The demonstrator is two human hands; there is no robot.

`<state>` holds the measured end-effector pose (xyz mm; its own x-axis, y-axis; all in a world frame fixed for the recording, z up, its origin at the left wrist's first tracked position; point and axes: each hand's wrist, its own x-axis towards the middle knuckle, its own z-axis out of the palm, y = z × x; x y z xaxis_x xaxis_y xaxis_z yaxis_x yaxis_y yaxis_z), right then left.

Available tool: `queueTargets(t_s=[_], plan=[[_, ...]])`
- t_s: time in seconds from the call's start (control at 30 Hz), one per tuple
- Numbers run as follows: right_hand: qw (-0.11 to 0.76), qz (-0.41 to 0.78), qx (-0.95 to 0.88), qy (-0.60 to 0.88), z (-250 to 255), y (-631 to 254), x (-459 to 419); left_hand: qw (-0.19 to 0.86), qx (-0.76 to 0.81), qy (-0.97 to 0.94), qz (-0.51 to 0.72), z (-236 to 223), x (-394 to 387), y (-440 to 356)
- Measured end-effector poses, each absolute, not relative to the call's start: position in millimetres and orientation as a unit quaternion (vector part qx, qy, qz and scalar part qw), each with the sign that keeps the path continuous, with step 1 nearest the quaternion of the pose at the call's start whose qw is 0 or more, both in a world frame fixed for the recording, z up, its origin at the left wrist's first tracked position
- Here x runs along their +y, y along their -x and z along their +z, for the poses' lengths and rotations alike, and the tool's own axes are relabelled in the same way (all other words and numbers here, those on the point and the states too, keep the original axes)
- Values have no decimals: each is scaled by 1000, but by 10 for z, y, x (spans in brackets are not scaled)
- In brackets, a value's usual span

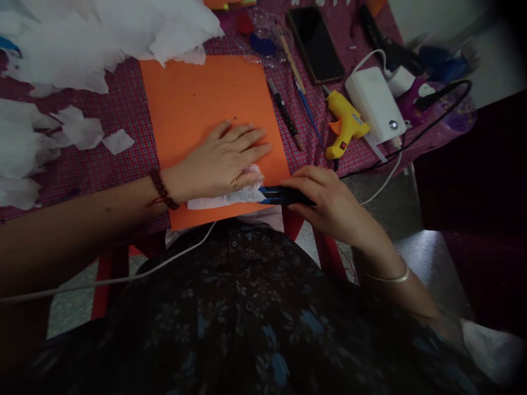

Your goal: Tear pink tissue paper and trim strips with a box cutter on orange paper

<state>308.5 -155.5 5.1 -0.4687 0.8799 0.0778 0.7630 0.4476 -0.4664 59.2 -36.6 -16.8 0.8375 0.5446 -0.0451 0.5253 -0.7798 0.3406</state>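
Observation:
An orange sheet of paper [201, 104] lies on the checked tablecloth in front of me. My left hand [226, 159] rests flat on it, fingers stretched out. Under the palm and thumb is a folded strip of white tissue paper [222, 198], along the sheet's near edge. My right hand [325, 200] is closed around a slim black-and-blue tool that looks like a stapler [284, 195]. Its front end meets the right end of the tissue strip, close to my left thumb. My right fingers partly hide its back end.
Torn white tissue [123, 27] is heaped at the left and back. To the right lie a dark marker [285, 114], a paintbrush [307, 104], a phone [315, 44], a yellow glue gun [346, 122] and a white power box [375, 104] with cables. A white cable [164, 263] crosses my lap.

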Motion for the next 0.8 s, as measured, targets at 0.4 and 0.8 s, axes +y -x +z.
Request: queueTargets(t_s=[0.4,0.8], plan=[[181,198,-814,515,3,-3217,-1933,103,262,-960,15,-117,-398,-609],[167,188,-817,519,61,-3198,-1752,175,284,-942,34,-180,-374,-598]])
